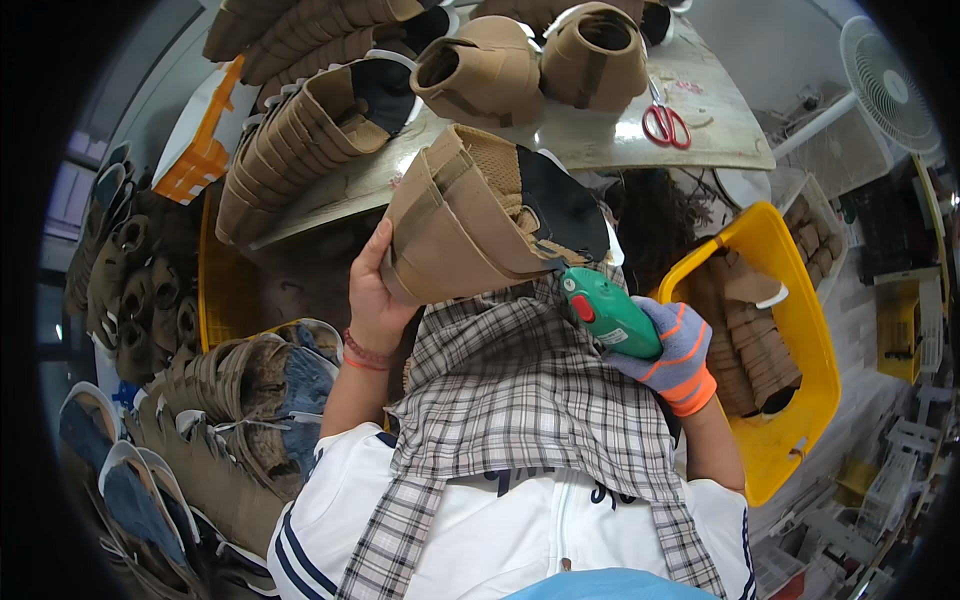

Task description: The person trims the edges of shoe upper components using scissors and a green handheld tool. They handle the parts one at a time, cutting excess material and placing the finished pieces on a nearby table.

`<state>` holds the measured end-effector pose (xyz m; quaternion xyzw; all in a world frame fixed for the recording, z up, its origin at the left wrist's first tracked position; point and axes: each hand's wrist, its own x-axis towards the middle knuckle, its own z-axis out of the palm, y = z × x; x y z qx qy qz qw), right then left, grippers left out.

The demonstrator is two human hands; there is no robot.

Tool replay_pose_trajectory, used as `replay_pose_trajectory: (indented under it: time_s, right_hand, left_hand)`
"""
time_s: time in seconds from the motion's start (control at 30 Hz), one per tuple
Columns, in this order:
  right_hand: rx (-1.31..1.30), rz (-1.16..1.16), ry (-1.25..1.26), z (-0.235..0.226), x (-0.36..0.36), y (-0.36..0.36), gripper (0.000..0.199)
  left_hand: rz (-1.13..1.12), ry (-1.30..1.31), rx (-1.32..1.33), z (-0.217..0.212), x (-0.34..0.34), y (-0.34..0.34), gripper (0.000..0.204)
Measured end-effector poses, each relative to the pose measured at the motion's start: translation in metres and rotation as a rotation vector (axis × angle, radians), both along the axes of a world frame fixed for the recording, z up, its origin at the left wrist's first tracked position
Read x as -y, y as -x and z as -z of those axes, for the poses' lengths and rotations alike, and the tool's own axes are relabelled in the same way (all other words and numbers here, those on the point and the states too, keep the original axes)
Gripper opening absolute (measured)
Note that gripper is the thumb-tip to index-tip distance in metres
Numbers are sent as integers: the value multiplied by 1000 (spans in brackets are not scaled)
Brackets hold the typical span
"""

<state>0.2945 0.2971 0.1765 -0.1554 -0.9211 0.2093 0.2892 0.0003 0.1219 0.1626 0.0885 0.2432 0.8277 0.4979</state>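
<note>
My bare left hand (374,300), with a red band at the wrist, grips a tan shoe upper (440,235) by its left side. Nested layers show along its wall, with a knitted tan lining and a dark insole area inside. Wrapped in a grey glove with orange stripes, my right hand (682,352) is closed around a green handheld power cutter (610,312) with a red button. The cutter's tip meets the upper's lower right edge, where some tan lining sticks out. Whether its blade touches the material cannot be made out.
Ahead stands a table (720,130) with stacked tan uppers (300,150), two single uppers (595,60) and red-handled scissors (664,122). A yellow bin (815,400) with more uppers is at right. Bundled uppers (215,400) crowd the left. A white fan (888,85) stands far right.
</note>
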Motion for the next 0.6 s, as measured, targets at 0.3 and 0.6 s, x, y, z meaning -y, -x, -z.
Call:
replay_pose_trajectory:
  time_s: [0.3,0.6]
  right_hand:
    - [-105,-30,459,3,7,31,55]
    - [-169,25,602,-1,7,38,48]
  left_hand:
    - [-102,-4,-371,13,19,-28,49]
    - [-136,237,-1101,31,13,-52,33]
